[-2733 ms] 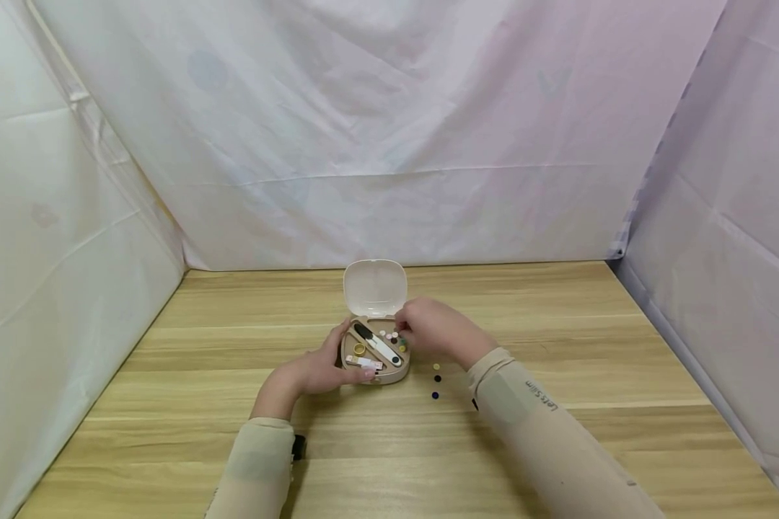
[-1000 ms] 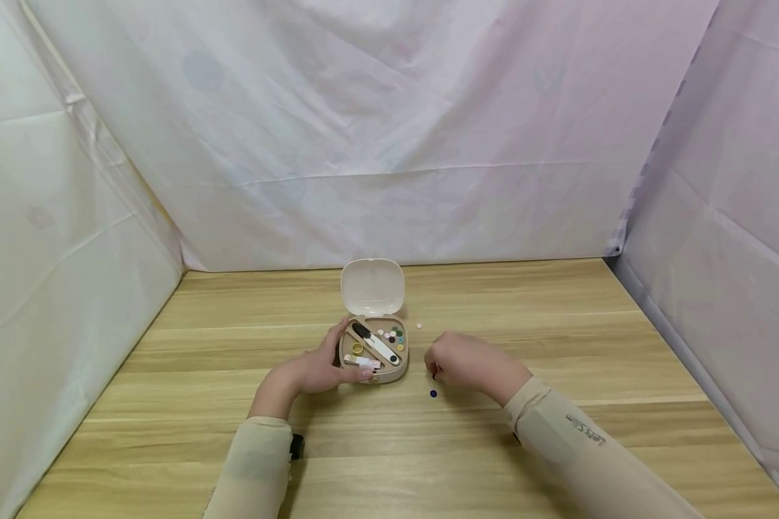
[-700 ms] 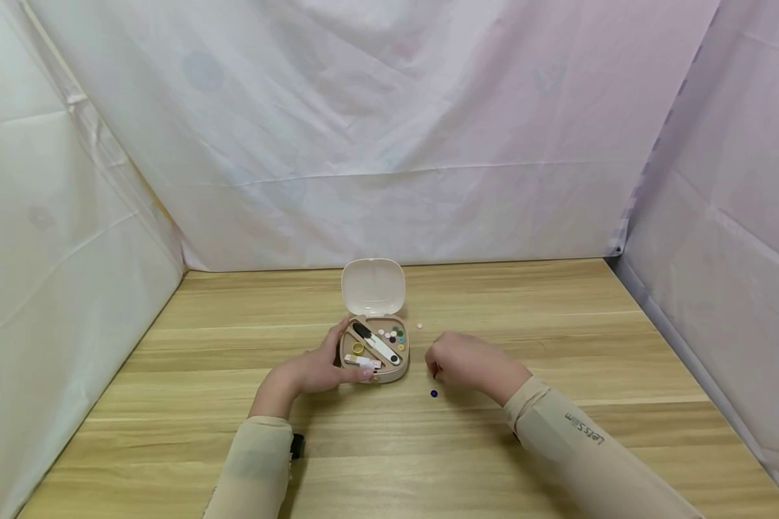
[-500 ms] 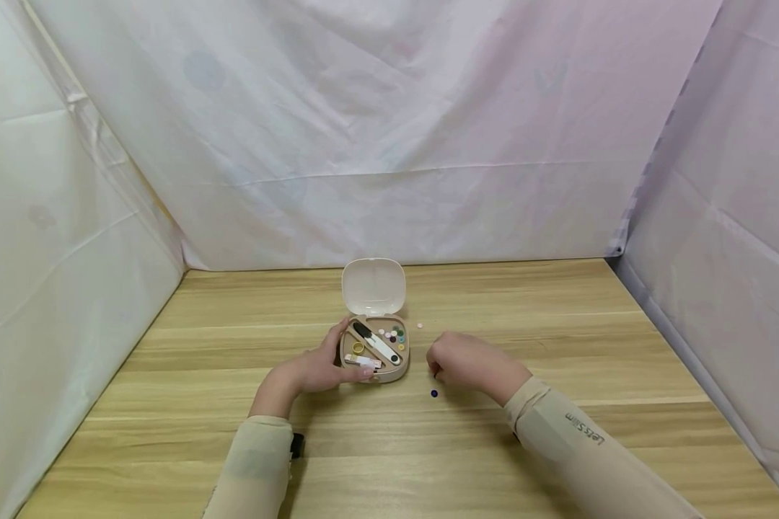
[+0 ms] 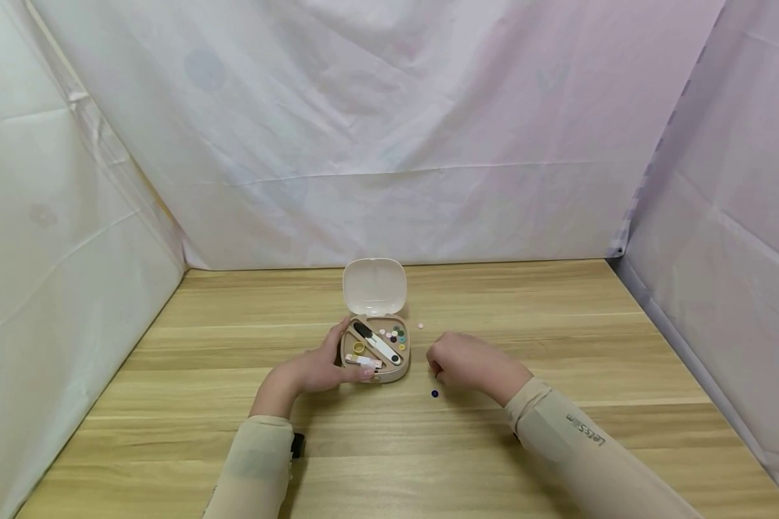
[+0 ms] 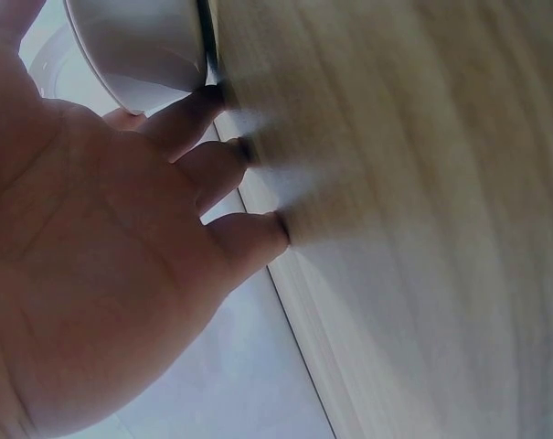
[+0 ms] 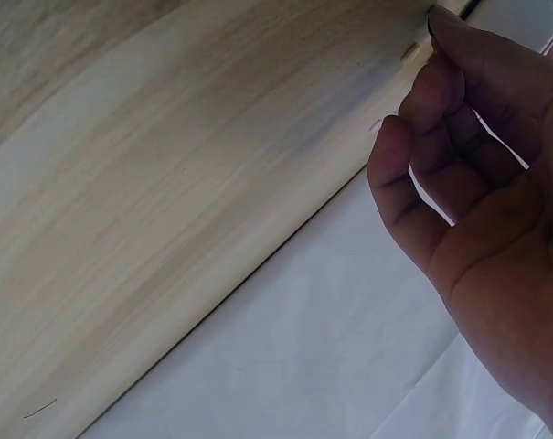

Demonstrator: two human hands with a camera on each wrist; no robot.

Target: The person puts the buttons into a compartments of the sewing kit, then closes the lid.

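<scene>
A beige sewing box (image 5: pixel 396 374) stands with its lid (image 5: pixel 374 287) up. My left hand (image 5: pixel 318 369) grips its left side, thumb at the front and fingers round the left wall; in the left wrist view several fingertips rest on the tabletop. Inside lie thread snips (image 5: pixel 378 343), a yellow ring (image 5: pixel 359 347), a pale printed strip (image 5: pixel 363 362) and several buttons (image 5: pixel 394 334). Right of the box, my right hand (image 5: pixel 474 366) is low over the table, thumb and fingers pinching a small dark button (image 7: pixel 431 25), mostly hidden. A navy button (image 5: pixel 435 393) lies just in front.
One pale button (image 5: pixel 420 326) lies on the wooden table (image 5: pixel 545 303) behind the right hand. A small yellowish button (image 7: pixel 409 52) shows beside its fingertips in the right wrist view. White cloth (image 5: pixel 389 144) hangs behind and at both sides.
My right hand has left the box's button compartment and come down on the table to its right, covering the loose yellow and black buttons. During the last second it barely moves. Left hand stays.
</scene>
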